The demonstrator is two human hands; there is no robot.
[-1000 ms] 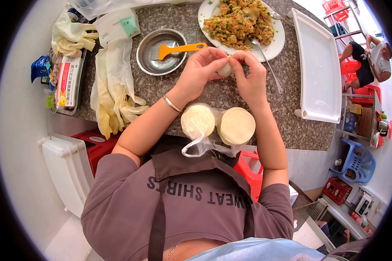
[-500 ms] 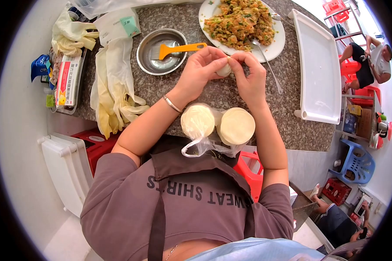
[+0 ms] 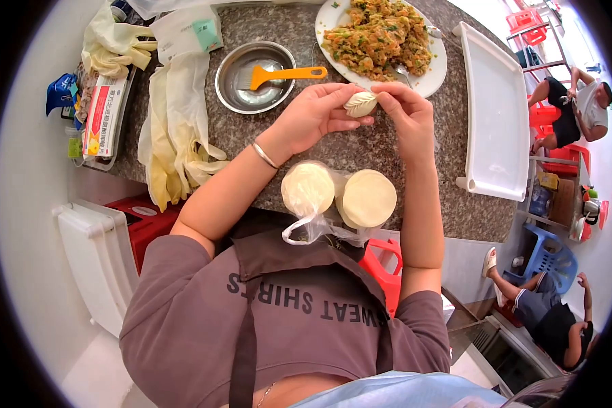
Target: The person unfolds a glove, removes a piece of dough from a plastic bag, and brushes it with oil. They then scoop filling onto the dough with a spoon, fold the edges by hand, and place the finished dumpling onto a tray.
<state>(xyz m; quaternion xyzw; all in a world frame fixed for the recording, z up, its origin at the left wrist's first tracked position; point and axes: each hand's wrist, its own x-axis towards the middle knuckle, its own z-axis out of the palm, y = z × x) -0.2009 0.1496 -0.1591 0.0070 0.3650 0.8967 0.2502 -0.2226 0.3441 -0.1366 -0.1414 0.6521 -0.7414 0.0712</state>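
Note:
A small pleated dumpling (image 3: 360, 104), with a leaf-like row of folds facing up, rests in my left hand (image 3: 317, 115), whose fingers curl round and under it. My right hand (image 3: 408, 115) pinches the dumpling's right end between thumb and fingers. Below the hands, near the counter's edge, are two stacks of round dough wrappers: the left stack (image 3: 307, 185) lies under clear plastic, the right stack (image 3: 368, 198) has its top bare. Beyond my hands, a white plate (image 3: 434, 87) carries a heap of chopped filling (image 3: 377, 41) and a spoon, partly hidden by my right hand.
A metal bowl (image 3: 226, 92) holds an orange-handled brush (image 3: 289, 74). Pale gloves (image 3: 177, 129) drape over the counter's left side, near a box (image 3: 105, 115). At right lies a white tray (image 3: 496, 115). Two other people sit farther off at right.
My hands have turned and parted slightly, so the dumpling's pleated face now shows. My right hand has shifted a little right. A seated person at lower right has changed position.

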